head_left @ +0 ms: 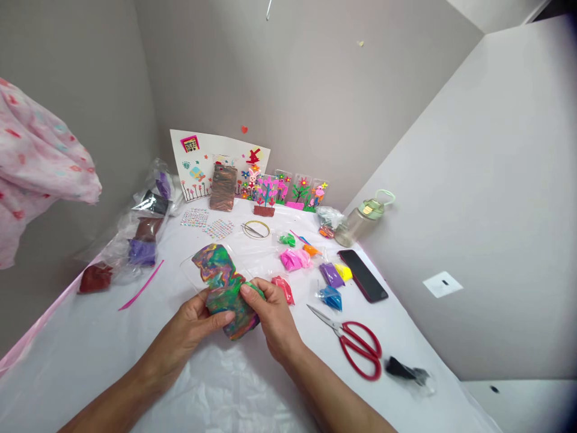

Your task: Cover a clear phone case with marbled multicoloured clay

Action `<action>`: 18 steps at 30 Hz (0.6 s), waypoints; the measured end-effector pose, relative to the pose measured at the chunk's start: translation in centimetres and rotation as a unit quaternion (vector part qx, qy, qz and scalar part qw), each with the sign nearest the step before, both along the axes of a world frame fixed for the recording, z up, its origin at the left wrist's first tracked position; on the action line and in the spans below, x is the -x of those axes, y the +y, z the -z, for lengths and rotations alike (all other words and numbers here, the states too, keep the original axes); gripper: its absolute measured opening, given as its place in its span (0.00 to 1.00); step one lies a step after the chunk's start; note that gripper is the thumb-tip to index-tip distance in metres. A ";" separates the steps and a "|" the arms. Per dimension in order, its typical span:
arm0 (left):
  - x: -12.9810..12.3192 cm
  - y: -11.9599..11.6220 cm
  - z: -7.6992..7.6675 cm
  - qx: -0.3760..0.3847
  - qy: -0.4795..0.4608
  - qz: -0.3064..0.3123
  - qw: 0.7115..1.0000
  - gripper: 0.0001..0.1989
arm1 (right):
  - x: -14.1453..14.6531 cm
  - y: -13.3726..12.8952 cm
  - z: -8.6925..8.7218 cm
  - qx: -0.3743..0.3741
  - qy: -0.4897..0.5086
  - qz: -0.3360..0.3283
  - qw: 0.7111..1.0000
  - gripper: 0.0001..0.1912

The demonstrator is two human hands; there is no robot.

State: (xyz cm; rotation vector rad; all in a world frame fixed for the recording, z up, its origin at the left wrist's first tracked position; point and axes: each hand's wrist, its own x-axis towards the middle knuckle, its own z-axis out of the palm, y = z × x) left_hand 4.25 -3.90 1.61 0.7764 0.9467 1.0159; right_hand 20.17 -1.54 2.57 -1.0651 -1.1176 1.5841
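Both hands hold a slab of marbled modelling clay (pixel 220 288), swirled green, purple, orange and blue, above the white-covered table. Behind its upper end shows the edge of a clear plastic sheet or case (pixel 192 272), mostly hidden by the clay. My left hand (pixel 196 322) grips the slab's left side, thumb flat on the front. On the right side, my right hand (pixel 273 313) closes round it, thumb and fingers pressing a green part. A red bag of clay (pixel 282 290) lies just beyond the right hand.
Red-handled scissors (pixel 360 349), a phone (pixel 363 275) and several small clay bags (pixel 332 275) lie to the right. A bottle (pixel 360 222) leans behind them. Decorated panels (pixel 265 195) and a drawing (pixel 198 162) stand at the back. Larger bags (pixel 142 252) line the left edge.
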 end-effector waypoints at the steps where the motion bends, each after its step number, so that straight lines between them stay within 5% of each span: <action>1: 0.0 0.0 0.0 0.000 -0.002 -0.004 1.000 0.23 | 0.0 0.0 -0.1 -0.001 0.004 -0.004 1.000 0.20; 18: -0.3 -0.2 0.1 0.009 -0.028 -0.019 0.999 0.14 | -0.1 -0.3 -0.8 -0.074 -0.036 0.020 0.996 0.14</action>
